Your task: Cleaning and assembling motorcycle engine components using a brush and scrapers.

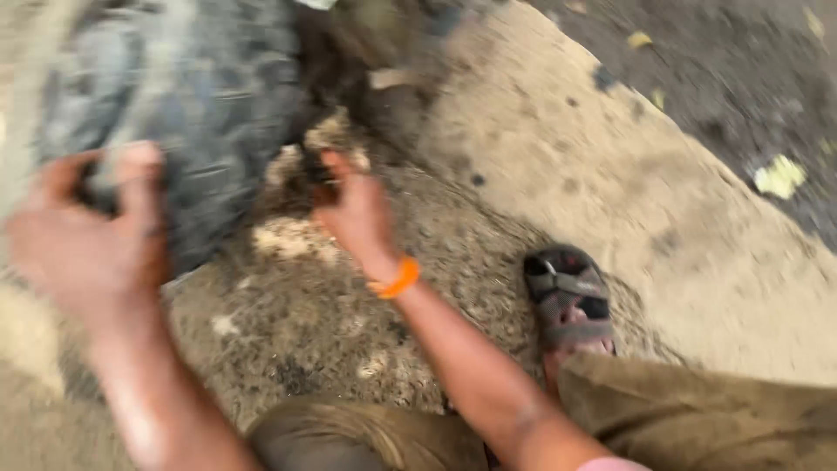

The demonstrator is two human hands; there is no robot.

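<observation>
The picture is motion-blurred. My left hand (83, 231) grips the edge of a large grey-blue mottled bulky thing (200, 96), a sack or stone, at the upper left. My right hand (353, 209), with an orange band (394, 279) on the wrist, reaches down to dark debris (318, 170) at the foot of that bulky thing. Its fingers point away from me, and the blur hides whether they hold anything.
My foot in a grey sandal (571, 301) stands on gritty ground at the right. A pale sandy strip (628, 174) runs diagonally, with dark ground and yellow leaves (779, 177) beyond it. My knees in olive trousers (697, 419) fill the bottom.
</observation>
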